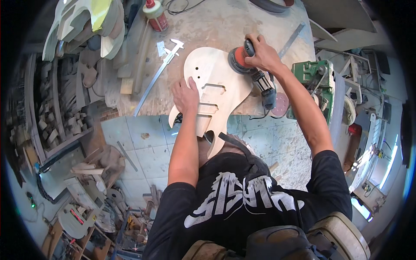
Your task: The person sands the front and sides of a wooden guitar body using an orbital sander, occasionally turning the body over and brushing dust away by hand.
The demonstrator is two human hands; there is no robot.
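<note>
An unfinished pale wooden guitar body [223, 102], with cut pockets and two small holes, lies on the workbench [286, 17], its horned end overhanging the near edge. My left hand [185, 95] grips its left side, fingers at the edge. My right hand [261, 52] is closed on the handle of an orbital sander [239, 61], whose orange-and-black head is over the body's upper right. A black motor tool [264, 89] sits below that hand beside a pink sanding disc [278, 106]. Calipers [158, 78] lie left of the body.
A glue bottle [157, 17] and cable stand at the back, with stacked guitar-shaped pieces [82, 26] upper left. A steel rule [290, 40] and green machine [310, 69] are at right. Wood offcuts [56, 125] fill shelves at left; more lie on the tiled floor [138, 130].
</note>
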